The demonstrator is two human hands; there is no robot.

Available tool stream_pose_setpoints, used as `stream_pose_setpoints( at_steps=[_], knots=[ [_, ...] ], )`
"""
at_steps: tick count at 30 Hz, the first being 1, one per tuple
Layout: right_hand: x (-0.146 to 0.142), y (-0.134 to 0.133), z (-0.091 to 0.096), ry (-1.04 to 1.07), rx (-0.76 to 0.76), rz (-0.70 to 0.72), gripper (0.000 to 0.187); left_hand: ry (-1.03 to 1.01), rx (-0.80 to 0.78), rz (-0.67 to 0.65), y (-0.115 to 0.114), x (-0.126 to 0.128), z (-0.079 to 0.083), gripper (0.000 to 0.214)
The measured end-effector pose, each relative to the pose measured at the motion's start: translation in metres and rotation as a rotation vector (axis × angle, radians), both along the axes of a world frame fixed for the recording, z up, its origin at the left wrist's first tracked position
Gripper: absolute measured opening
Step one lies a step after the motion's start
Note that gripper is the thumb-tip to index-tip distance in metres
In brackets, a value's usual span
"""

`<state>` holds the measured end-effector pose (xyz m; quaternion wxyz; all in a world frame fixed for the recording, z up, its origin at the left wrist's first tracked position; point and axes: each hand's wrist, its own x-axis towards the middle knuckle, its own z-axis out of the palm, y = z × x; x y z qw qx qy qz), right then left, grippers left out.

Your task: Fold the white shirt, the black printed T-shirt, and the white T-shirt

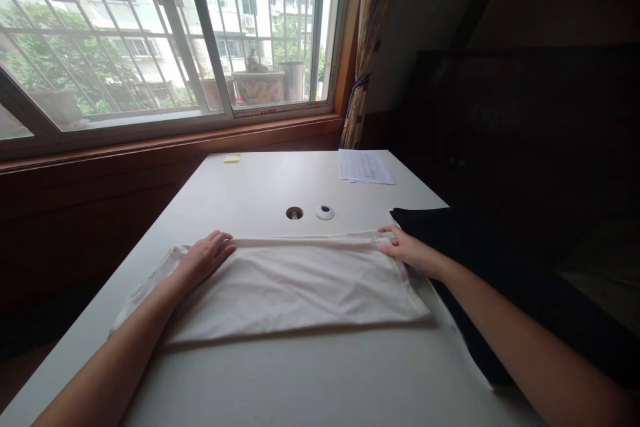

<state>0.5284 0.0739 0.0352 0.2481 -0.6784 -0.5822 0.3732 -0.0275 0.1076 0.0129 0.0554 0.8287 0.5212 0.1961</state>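
Note:
A folded piece of white cloth [300,283], possibly a garment, lies lengthwise across the white table, slightly wrinkled. My left hand [207,257] rests on its far left part, palm down, fingers laid over the fabric near the far fold. At the far right corner, my right hand [403,248] has the cloth's edge between thumb and fingers. Layered hems show along the right end of the cloth. The left end spreads out under my left forearm, which hides part of it.
The white table [320,380] has a round cable hole [295,213] and a white grommet cover [325,212]. Dark fabric [465,260] hangs over the right edge. Printed papers [367,167] and a yellow sticky note [233,158] lie at the back, below a barred window [175,33].

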Motion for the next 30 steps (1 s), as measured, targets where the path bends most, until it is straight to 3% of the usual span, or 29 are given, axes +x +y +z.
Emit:
stream_pose_setpoints(
  at_steps=[5,8,14,19,22,26,30],
  knots=[
    [0.005,-0.051,0.006,0.006,-0.113,0.119,0.058,-0.034,-0.329,-0.068,-0.033,-0.026,0.022,0.035],
    [0.005,-0.061,0.009,-0.001,-0.095,0.141,0.066,-0.022,-0.404,-0.082,-0.039,-0.026,0.034,0.035],
    [0.001,-0.04,0.013,-0.132,-0.073,0.116,0.042,0.049,-0.323,-0.184,-0.027,0.006,0.035,0.027],
    [0.009,-0.048,0.027,0.055,-0.073,0.186,0.043,-0.032,-0.225,-0.225,-0.028,0.002,0.018,0.028],
    [0.011,-0.057,0.029,0.206,-0.061,0.197,0.047,-0.099,-0.233,-0.173,-0.031,-0.005,0.012,0.027],
    [0.007,-0.052,0.011,0.291,-0.075,0.1,0.045,-0.061,-0.266,-0.028,-0.032,-0.003,0.014,0.031],
    [0.003,-0.036,-0.01,0.067,0.032,0.074,0.037,-0.034,-0.224,0.011,-0.036,0.007,0.021,0.032]
  ],
)
